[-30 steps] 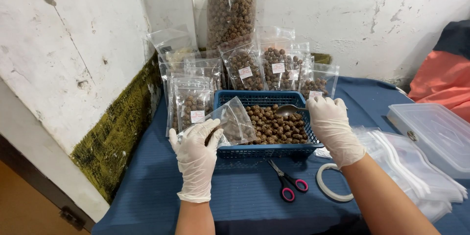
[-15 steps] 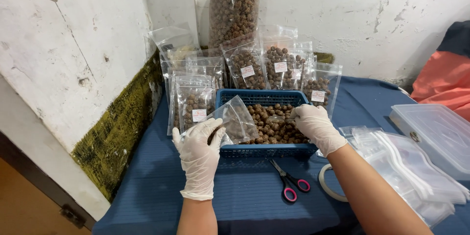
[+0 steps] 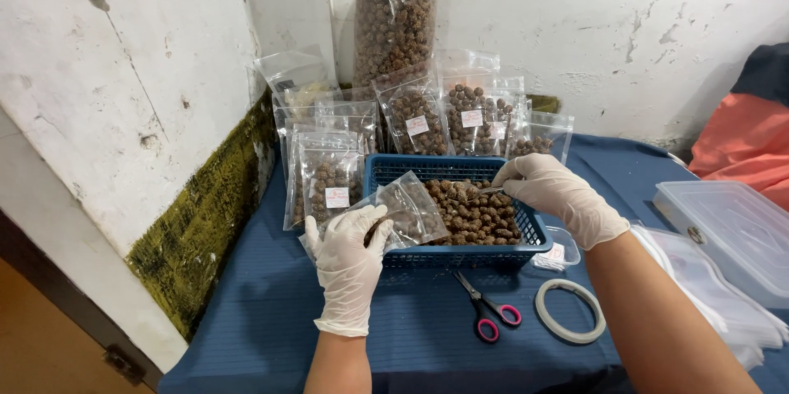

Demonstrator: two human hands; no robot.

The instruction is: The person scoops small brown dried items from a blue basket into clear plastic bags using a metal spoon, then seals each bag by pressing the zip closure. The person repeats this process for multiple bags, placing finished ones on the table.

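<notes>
Bagging beads from the basket

Our left hand (image 3: pixel 349 258) fingers clasp an open pouch (image 3: pixel 403 213) at the basket (image 3: pixel 448 256) rim; our right hand (image 3: pixel 546 193) fingers pinch a small scoop (image 3: pixel 485 192) over the beads (image 3: pixel 477 217) beneath them. We judge filling is underway; next, scoop must meet pouch mouth.

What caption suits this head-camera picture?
Gloved left hand holds a clear bag while right hand reaches into a blue basket of brown beads.

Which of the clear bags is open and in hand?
The small clear bag held by the left hand over the basket's front-left corner; the others stand labelled behind.
</notes>
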